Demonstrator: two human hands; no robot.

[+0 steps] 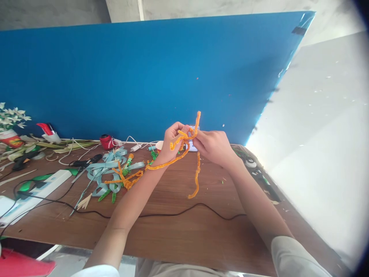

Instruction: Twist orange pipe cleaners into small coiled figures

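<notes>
Both hands are raised above the far part of the table, close together around orange pipe cleaners (196,181) that are twisted into one piece. My left hand (173,140) is closed, pinching the bent and coiled middle. From the right, my right hand (213,144) pinches the same piece, its fingertips near the crossing strands. One strand sticks up above the hands, one hangs down, and another curves left across my left wrist. Behind the hands a phone (190,145) with a lit screen is partly hidden.
Left of my arm lie pale blue ribbon (100,169), more orange pipe cleaners (127,180) and green ones. A glue gun (86,161), a white power strip (43,192) and a red spool (106,142) are farther left. A black cable (178,213) crosses the table; a blue panel (144,77) stands behind.
</notes>
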